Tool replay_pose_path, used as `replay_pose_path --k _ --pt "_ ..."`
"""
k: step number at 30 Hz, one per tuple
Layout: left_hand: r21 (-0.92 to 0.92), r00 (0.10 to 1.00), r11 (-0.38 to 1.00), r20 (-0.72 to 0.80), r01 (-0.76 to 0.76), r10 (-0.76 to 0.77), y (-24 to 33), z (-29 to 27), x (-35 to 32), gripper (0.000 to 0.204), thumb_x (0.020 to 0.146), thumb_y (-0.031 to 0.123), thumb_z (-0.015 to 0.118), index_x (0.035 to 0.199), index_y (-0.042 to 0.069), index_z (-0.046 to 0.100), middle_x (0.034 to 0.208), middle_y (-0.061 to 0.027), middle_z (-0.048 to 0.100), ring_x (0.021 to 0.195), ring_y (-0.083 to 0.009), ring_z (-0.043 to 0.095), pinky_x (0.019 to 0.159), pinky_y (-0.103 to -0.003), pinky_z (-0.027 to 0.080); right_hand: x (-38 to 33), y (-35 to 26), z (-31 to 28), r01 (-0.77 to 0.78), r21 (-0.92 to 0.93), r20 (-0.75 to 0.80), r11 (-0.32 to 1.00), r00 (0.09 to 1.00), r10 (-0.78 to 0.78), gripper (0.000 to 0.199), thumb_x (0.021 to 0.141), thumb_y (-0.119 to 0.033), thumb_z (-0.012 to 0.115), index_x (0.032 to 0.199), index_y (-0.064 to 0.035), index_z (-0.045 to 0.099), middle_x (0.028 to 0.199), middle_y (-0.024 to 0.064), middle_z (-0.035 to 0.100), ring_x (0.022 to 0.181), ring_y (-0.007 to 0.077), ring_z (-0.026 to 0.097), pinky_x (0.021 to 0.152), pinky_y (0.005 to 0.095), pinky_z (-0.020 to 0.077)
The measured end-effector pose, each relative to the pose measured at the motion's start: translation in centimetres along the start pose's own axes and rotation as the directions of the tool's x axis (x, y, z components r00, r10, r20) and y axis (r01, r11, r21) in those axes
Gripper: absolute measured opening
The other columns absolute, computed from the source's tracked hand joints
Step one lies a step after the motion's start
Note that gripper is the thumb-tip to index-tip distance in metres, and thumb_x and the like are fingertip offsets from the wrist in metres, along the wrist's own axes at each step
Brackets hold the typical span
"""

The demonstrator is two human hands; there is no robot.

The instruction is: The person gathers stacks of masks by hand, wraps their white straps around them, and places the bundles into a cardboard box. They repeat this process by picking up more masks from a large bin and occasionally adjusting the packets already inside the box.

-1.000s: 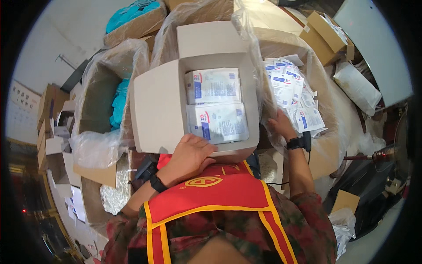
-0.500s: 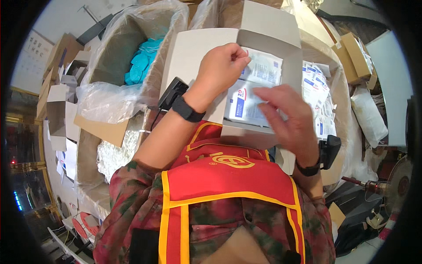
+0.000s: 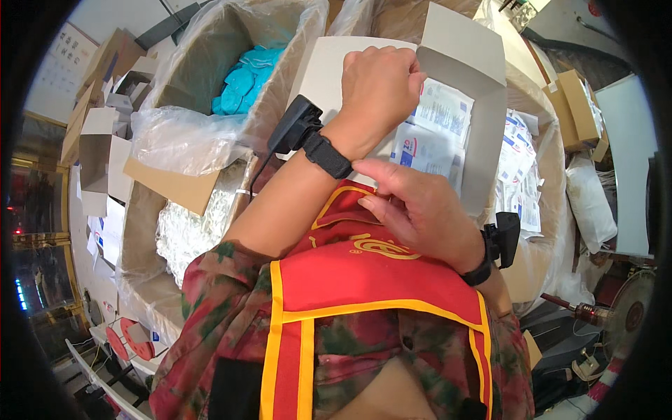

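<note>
My left hand (image 3: 381, 84) is closed in a fist over the left side of an open white carton (image 3: 484, 133); nothing shows sticking out of it. In the carton lie flat white packets (image 3: 428, 150) with blue and red print. Around my left wrist runs a black strap (image 3: 327, 156) with a small black device (image 3: 294, 126) on it. My right hand (image 3: 420, 213) is close by that strap, its index fingertip at the strap's edge and its thumb held apart below. No object can be made out between those fingers. My right wrist wears a similar device (image 3: 502, 238).
Left of the carton, a plastic-lined box (image 3: 185, 77) holds turquoise pieces (image 3: 245, 80). A bin nearer me holds crinkled clear-white pieces (image 3: 189, 227) under a cardboard flap (image 3: 175, 183). More white packets (image 3: 516, 168) fill a lined box on the right. A fan (image 3: 630, 315) stands at far right.
My right hand has moved left and nearer me, from over the packets to my left wrist. My left hand has lifted and turned, back outward. The view has shifted slightly.
</note>
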State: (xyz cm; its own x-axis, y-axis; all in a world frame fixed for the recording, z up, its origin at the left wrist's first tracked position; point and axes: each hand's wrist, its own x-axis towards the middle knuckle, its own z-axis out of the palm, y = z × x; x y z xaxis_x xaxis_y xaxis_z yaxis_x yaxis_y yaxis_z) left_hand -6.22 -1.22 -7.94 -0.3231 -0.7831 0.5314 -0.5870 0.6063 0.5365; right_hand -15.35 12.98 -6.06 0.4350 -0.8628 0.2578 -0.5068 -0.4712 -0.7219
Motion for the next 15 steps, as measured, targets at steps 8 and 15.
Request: replay_pose_path --k 8,15 --pt "0.101 0.998 0.994 -0.047 -0.039 0.044 0.2 0.1 -0.3 0.016 0.081 0.025 0.063 0.078 0.009 0.066 0.078 -0.0073 0.065 0.082 -0.0282 0.059 0.081 -0.042 0.039 0.0 -0.8 -0.3 -0.183 0.138 0.089 0.973 0.981 0.171 0.044 0.086 -0.007 0.065 0.127 -0.004 0.05 0.069 0.0044 0.057 0.059 0.0129 0.054 0.057 0.026 0.0442" --pt "0.104 0.995 0.991 -0.055 -0.082 0.088 0.5 0.4 -0.5 0.015 0.079 0.024 0.066 0.079 0.01 0.067 0.077 -0.0068 0.064 0.082 -0.0274 0.059 0.083 -0.042 0.038 0.1 -0.4 0.1 -0.156 0.319 0.049 0.935 0.988 0.148 0.04 0.088 -0.014 0.063 0.124 -0.0049 0.049 0.064 0.0069 0.054 0.056 0.0183 0.055 0.055 0.0297 0.0441"
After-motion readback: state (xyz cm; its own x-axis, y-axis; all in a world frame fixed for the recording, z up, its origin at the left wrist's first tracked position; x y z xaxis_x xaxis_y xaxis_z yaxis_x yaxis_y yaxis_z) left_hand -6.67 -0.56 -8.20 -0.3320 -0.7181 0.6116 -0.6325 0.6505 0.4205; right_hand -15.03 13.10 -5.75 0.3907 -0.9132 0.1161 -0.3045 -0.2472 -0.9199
